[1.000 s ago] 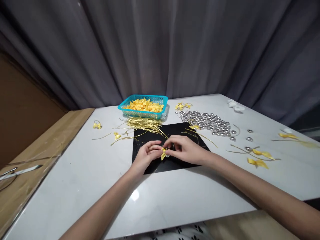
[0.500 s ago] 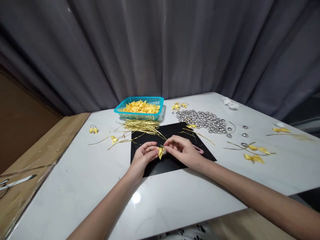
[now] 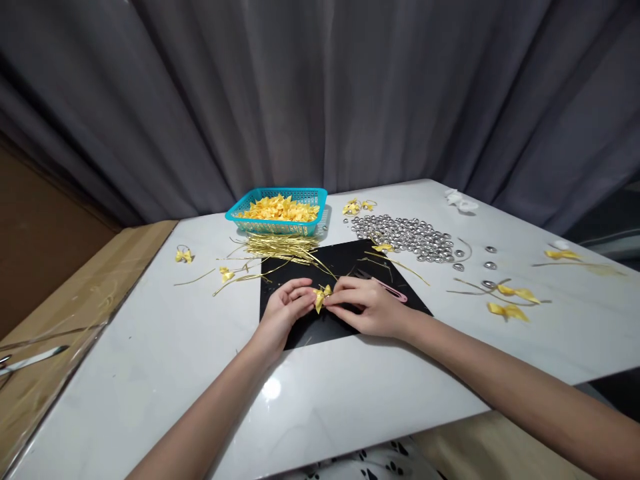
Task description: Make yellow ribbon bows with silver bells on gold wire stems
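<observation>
Fingers (image 3: 346, 283) on a yellow bow (image 3: 319, 301).

Clock positions run from the centre of your view. Your white table (image 3: 165, 340) is evenly bright, with one round glare spot between six and seven. At twelve, the grey curtain (image 3: 320, 100) sits dimmer, its folds fanning out as if through a wide lens. The cardboard (image 3: 45, 253) at nine is murky. Near ten, the blue basket (image 3: 231, 215) throws a soft shadow on its three-o'clock side. Toward three, you see the silver beads (image 3: 410, 237) glinting, while farther out the ribbon piece (image 3: 563, 255) looks smeared. Your yellow bow (image 3: 319, 301) shows little fine detail.
</observation>
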The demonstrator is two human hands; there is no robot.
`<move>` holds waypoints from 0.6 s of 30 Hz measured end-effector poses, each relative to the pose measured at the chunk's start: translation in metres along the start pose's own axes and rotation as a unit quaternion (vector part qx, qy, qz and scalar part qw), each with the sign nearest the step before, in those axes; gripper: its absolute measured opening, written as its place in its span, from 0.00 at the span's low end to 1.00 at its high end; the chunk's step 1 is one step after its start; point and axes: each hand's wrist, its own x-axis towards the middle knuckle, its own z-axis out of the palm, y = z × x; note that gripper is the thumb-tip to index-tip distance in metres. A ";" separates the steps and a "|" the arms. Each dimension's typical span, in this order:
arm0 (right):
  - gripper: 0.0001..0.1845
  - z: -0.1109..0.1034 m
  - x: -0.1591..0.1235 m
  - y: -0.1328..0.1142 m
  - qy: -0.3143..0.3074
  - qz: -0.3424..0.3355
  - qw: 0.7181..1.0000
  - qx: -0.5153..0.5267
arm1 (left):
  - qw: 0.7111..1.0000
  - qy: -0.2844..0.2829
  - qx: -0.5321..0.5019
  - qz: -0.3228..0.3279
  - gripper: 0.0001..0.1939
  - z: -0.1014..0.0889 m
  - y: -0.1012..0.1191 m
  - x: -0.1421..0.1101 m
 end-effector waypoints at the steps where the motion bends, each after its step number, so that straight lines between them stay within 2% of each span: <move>1: 0.07 -0.001 -0.001 0.000 0.004 0.003 1.000 0.003 | 1.000 0.001 0.000 -0.002 0.19 0.000 0.000 0.000; 6: 0.07 0.000 0.002 0.001 0.085 0.101 0.990 0.046 | 1.000 -0.006 -0.002 -0.005 0.19 0.001 0.000 -0.001; 13: 0.09 0.006 0.006 0.005 0.061 0.167 0.978 0.111 | 1.000 -0.020 0.010 -0.001 0.19 -0.002 -0.003 0.001; 18: 0.07 0.007 0.008 0.002 0.041 0.156 0.983 0.084 | 1.000 -0.018 0.012 -0.003 0.19 -0.001 -0.003 0.002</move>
